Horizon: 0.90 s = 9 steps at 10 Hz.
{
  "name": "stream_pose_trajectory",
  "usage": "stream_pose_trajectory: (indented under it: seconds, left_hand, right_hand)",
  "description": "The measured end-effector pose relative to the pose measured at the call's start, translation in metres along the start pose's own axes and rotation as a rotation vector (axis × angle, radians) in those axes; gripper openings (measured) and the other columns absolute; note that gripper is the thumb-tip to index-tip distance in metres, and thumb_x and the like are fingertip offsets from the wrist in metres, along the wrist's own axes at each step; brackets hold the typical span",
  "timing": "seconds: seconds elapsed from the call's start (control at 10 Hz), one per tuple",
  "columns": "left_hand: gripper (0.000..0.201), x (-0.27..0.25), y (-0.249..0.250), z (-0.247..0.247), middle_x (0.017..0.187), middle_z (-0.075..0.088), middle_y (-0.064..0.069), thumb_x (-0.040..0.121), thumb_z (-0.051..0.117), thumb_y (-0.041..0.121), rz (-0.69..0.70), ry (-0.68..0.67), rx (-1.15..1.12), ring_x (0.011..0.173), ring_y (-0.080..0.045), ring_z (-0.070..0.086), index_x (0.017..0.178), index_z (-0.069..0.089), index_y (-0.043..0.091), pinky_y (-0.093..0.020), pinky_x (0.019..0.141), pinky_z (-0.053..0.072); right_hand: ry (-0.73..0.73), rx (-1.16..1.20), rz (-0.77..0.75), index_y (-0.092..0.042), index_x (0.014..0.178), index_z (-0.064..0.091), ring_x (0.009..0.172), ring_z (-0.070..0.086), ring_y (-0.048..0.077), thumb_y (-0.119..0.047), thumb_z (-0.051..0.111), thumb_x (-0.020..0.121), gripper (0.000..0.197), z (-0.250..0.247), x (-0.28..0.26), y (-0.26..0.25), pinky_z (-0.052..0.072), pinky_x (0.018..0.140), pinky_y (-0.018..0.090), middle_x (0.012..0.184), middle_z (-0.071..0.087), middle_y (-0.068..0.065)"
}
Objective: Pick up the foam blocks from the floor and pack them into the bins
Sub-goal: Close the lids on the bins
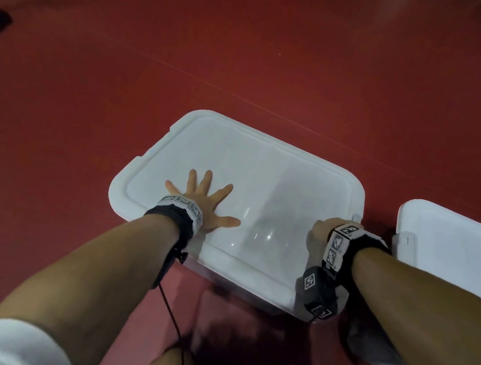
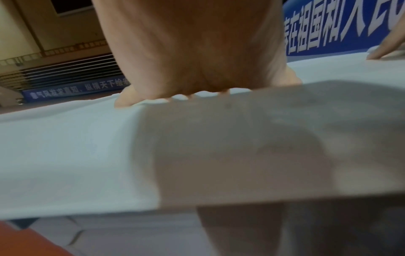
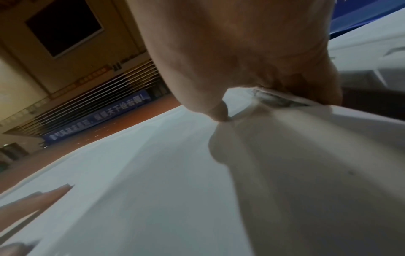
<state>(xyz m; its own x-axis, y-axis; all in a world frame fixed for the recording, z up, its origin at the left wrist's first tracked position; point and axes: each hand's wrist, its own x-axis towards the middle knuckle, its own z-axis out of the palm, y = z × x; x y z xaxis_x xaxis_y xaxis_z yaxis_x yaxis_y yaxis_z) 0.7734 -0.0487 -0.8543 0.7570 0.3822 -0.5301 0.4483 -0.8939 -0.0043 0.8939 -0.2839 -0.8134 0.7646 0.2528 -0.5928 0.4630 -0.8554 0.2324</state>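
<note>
Bracing the bin lid (image 1: pixel 266 167), the left hand (image 1: pixel 205 202) is splayed flat at 9 o'clock, likely steadying it while its 3 o'clock edge latch is gripped by the curled right hand (image 1: pixel 324 228).

Indoor sports hall. The dark red smooth sports floor (image 1: pixel 250 60) carries a thin pale court line (image 1: pixel 273 114). At the far edge of this floor stands a blue banner with white Chinese characters (image 3: pixel 96 119); above the banner rise tiered dark bleacher rows (image 3: pixel 105 90) against a tan wall (image 3: pixel 13 78).

Both forearms are bare. Each wrist wears a black band (image 1: pixel 177 215) with white square-patterned marker tags. A thin black cable (image 1: pixel 172 318) hangs from the left one, beside a white sleeve (image 1: pixel 9 344).
</note>
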Motion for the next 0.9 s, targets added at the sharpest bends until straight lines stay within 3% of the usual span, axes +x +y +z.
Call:
stream_pose_trajectory:
  seconds: [0.1,0.2,0.3,0.4,0.6,0.7,0.9]
  left_hand:
    - [0.094,-0.002,-0.007,-0.013,0.163,-0.012,0.005,0.068,0.028,0.096,0.068,0.001,-0.072,0.148,-0.035,-0.012,0.148,-0.003,0.057,-0.079,0.104,0.011]
    - [0.082,-0.009,-0.037,-0.038,0.164,0.003,0.000,0.082,0.039,0.082,0.057,0.085,-0.264,0.150,-0.027,0.003,0.151,0.009,0.049,-0.064,0.114,0.016]
    - [0.072,-0.015,-0.090,-0.051,0.164,0.006,-0.002,0.092,0.042,0.067,-0.079,0.176,-0.344,0.150,-0.027,0.007,0.153,0.013,0.044,-0.059,0.115,0.016]
    - [0.069,-0.013,-0.144,-0.046,0.164,0.007,-0.006,0.096,0.041,0.061,-0.171,0.176,-0.373,0.149,-0.033,0.012,0.155,0.012,0.039,-0.059,0.117,0.018]
    - [0.086,0.016,-0.193,-0.024,0.163,0.011,-0.013,0.089,0.034,0.075,-0.256,0.079,-0.571,0.147,-0.033,0.024,0.157,0.002,0.034,-0.050,0.117,0.024]
    - [0.089,0.032,-0.195,-0.026,0.160,0.023,-0.014,0.088,0.033,0.077,-0.306,0.067,-0.603,0.143,-0.033,0.032,0.157,0.003,0.030,-0.048,0.116,0.027]
    - [0.096,0.054,-0.192,-0.035,0.162,0.021,-0.010,0.085,0.040,0.078,-0.350,-0.001,-0.713,0.146,-0.035,0.026,0.158,0.002,0.027,-0.051,0.117,0.021]
  right_hand:
    - [0.202,0.403,0.066,-0.001,0.153,0.006,0.144,0.010,0.047,-0.040,0.051,0.096,0.082,-0.021,0.002,-0.057,0.019,0.116,0.057,0.157,0.006,0.029]
    - [0.246,0.342,-0.145,-0.028,0.154,-0.009,0.147,-0.012,0.039,-0.057,0.046,0.094,0.087,-0.049,-0.001,-0.132,0.010,0.110,0.071,0.160,-0.020,0.012]
    - [0.220,0.234,-0.404,-0.040,0.153,-0.009,0.146,-0.021,0.035,-0.058,0.035,0.098,0.072,-0.071,-0.006,-0.192,0.004,0.109,0.072,0.159,-0.027,0.003]
    - [0.175,0.098,-0.464,-0.048,0.150,-0.008,0.145,-0.025,0.034,-0.066,0.027,0.095,0.068,-0.066,0.006,-0.223,0.000,0.108,0.074,0.158,-0.030,-0.003]
    - [0.089,0.072,-0.426,-0.055,0.145,-0.016,0.146,-0.024,0.031,-0.074,0.011,0.090,0.064,-0.034,0.025,-0.234,-0.002,0.106,0.076,0.157,-0.030,-0.009]
    - [0.059,0.051,-0.430,-0.054,0.145,-0.019,0.145,-0.027,0.031,-0.074,0.010,0.091,0.064,-0.036,0.028,-0.236,-0.002,0.105,0.077,0.156,-0.032,-0.009]
    - [0.040,0.041,-0.436,-0.054,0.143,-0.022,0.144,-0.029,0.031,-0.074,0.008,0.090,0.064,-0.037,0.030,-0.235,-0.003,0.103,0.077,0.155,-0.035,-0.008]
